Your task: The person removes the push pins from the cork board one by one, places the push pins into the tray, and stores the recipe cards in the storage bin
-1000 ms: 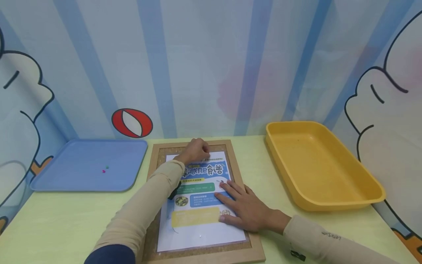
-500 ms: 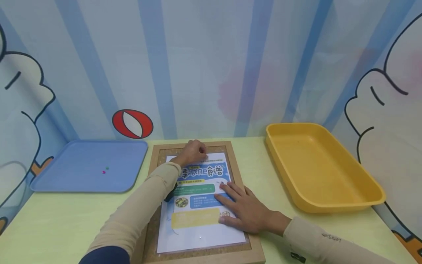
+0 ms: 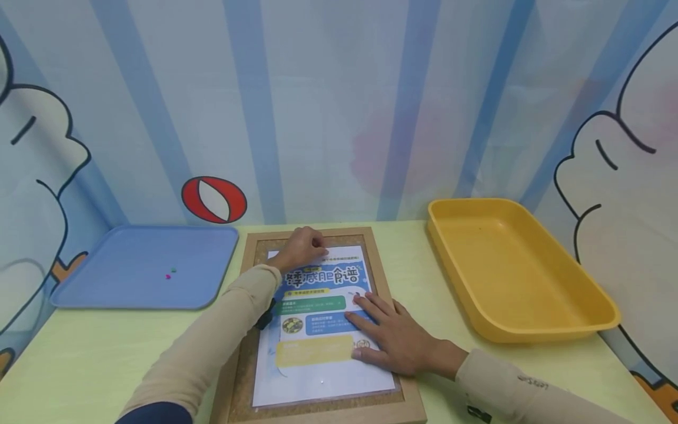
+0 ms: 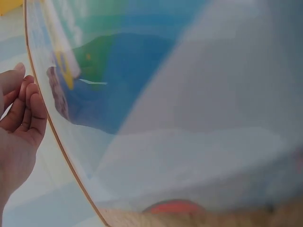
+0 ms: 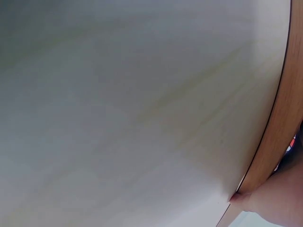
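A printed poster (image 3: pixel 296 386) with Chinese text and colored blocks lies on a wood-framed corkboard (image 3: pixel 382 274). Near the poster's top edge, my left hand (image 3: pixel 301 248) has its fingers curled, thumb close to the fingertips. In the left wrist view, that left hand (image 4: pixel 21 120) shows beside the poster's glossy surface; I cannot tell whether something tiny sits between thumb and fingers. My right hand (image 3: pixel 394 337) lies spread on the poster's right side, its heel over the frame. A small pale dot (image 3: pixel 321 382) shows near the poster's bottom edge.
A blue tray (image 3: pixel 132 253) at the left bears a tiny pink piece (image 3: pixel 168 277) and a tiny green piece (image 3: pixel 173 270). On the right stands a deep yellow tray (image 3: pixel 498 277). A striped cartoon backdrop (image 3: pixel 328 118) closes off the table's far side.
My left hand has slid left and slightly toward me along the poster's top, uncovering more of the title. The right hand has stayed in place.
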{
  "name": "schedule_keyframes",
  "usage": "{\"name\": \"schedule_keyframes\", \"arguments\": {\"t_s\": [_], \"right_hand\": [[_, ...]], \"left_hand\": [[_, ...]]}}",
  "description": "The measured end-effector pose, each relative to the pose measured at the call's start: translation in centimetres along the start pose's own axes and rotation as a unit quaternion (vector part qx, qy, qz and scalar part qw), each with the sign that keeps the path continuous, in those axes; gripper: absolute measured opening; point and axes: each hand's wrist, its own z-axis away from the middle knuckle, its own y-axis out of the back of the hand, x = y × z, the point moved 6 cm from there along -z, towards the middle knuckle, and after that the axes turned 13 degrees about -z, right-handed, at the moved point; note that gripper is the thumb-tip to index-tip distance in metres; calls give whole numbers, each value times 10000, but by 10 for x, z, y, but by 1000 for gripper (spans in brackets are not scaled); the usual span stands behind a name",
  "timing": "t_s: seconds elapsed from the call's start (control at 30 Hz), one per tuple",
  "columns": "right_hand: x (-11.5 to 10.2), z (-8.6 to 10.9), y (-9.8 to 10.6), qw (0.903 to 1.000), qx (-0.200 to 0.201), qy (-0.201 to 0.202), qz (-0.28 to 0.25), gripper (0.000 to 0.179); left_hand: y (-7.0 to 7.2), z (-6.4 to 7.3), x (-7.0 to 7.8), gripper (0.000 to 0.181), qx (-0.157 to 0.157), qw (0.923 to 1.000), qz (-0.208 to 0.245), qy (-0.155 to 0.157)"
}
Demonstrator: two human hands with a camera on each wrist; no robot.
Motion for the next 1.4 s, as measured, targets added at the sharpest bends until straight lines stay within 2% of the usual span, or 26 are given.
{"name": "schedule_keyframes", "arguments": {"t_s": [0.3, 0.5, 0.8, 1.03, 1.2, 1.3, 1.4], "right_hand": [[-1, 0, 0, 10000, -1, -20, 32, 70], [-1, 0, 0, 10000, 27, -10, 28, 70], [0, -1, 0, 10000, 62, 6, 63, 70], [0, -1, -1, 10000, 36, -31, 64, 70], [0, -1, 1, 9999, 72, -31, 64, 70], [-1, -1, 1, 9999, 92, -22, 46, 69], [-1, -1, 1, 10000, 72, -13, 51, 70]], "left_hand": [[13, 12, -16, 8, 25, 9994, 149, 304], [24, 20, -35, 8, 280, 9984, 239, 422], [43, 34, -65, 12, 269, 9972, 251, 647], [61, 54, -90, 13, 469, 9957, 178, 778], [79, 69, -109, 12, 684, 9959, 69, 595], [88, 79, -124, 13, 815, 9952, 97, 539], [92, 90, -142, 14, 897, 9936, 139, 669]]}}
